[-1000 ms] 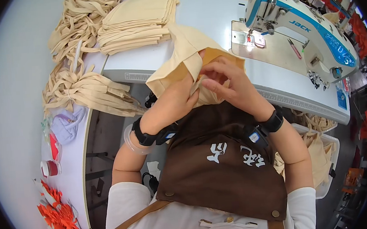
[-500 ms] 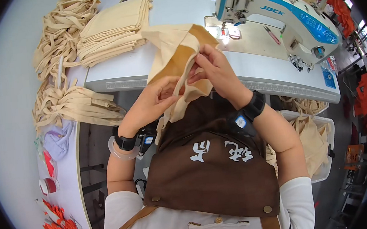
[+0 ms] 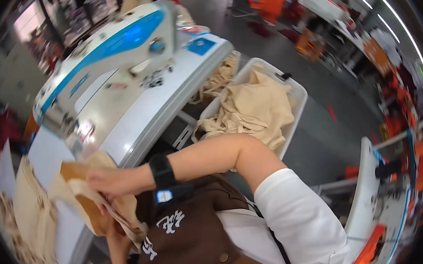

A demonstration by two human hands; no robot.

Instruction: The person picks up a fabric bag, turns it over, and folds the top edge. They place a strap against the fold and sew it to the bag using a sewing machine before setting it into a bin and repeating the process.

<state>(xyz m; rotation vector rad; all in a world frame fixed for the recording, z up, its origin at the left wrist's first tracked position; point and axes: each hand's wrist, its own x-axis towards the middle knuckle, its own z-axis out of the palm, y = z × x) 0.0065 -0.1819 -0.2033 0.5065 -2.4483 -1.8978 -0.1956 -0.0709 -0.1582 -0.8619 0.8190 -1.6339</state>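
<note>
A folded piece of cream cloth with a tan inner side is held in front of the brown apron, by the sewing table's front edge. My right hand pinches its upper edge, blurred by motion. Lower down, my left hand grips the same cloth, its fingers partly hidden behind the folds. Just beyond both hands stands a white and blue sewing machine, its needle area close to the cloth.
A white bin with cream cloth bags stands right of the table. Stacked cream cloth lies at the left. Small dark clips rest near the machine. Another white machine is at far right.
My head view has swung to the right, so the bin and the room behind now show. Both hands keep hold of the cream cloth.
</note>
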